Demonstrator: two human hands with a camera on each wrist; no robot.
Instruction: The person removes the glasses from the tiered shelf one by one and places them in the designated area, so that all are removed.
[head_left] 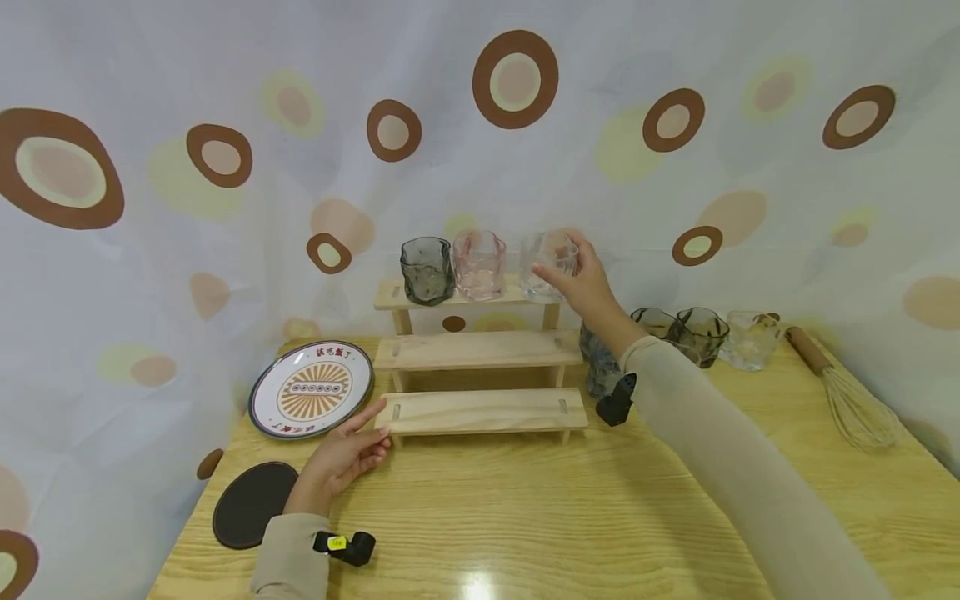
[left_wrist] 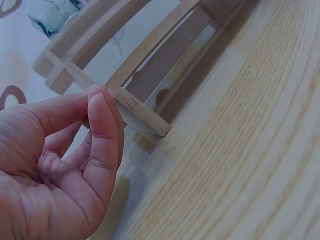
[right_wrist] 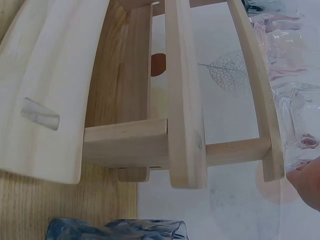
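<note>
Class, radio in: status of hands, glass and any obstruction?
Right hand grips clear glass at top shelf. Left hand holds lowest shelf, left end. Pink glass nearby; no blockage visible.

The plate [head_left: 311,390] reads 該吃飯了; yellow wrist label [head_left: 337,542] illegible.

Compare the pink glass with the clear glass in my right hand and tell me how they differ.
The pink glass is tinted, while the clear glass is colorless. Your right hand grips the clear glass; no hand touches the pink glass. The pink glass sits right beside the dark gray glass, whereas the clear glass is farther right, with a gap between it and the pink one. Both are upright, see-through and uneven-walled.
</note>
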